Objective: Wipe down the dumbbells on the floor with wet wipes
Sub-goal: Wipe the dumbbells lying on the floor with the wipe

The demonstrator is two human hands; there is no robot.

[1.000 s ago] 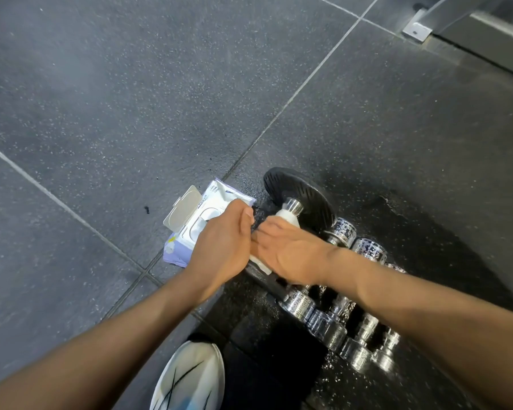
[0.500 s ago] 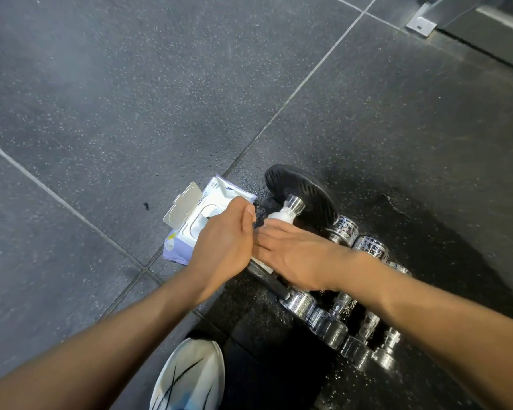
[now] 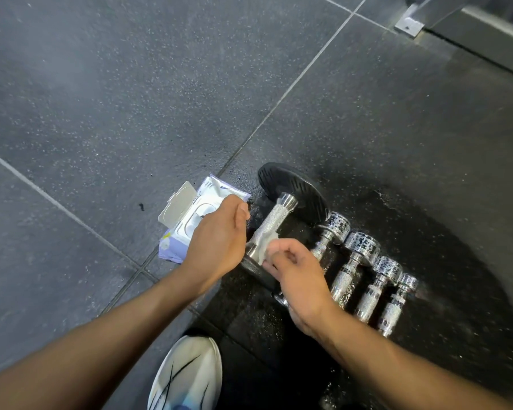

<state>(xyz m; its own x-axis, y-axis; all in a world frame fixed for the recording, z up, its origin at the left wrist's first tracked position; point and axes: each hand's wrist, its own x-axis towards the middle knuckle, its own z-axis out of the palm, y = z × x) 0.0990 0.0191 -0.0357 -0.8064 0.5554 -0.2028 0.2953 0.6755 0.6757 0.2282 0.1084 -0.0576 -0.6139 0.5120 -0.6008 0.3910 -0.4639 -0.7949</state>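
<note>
Right hand point(image 3: 299, 279) slid back | fingers point(image 3: 282, 250) pinch wipe point(image 3: 265, 247) on dumbbell handle point(image 3: 271, 220) | left hand point(image 3: 216, 238) unclear

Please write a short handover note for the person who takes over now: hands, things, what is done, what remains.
Left hand: between the open wipes pack and the big dumbbell; fingers hidden, grip unclear.
Right hand: pinches a wipe against the handle of the big dumbbell.
Four small dumbbells lie in a row to the right, speckled with droplets.
Done: handle wiping begun.
Left: the rest of it; the small ones, if not yet wiped.
</note>
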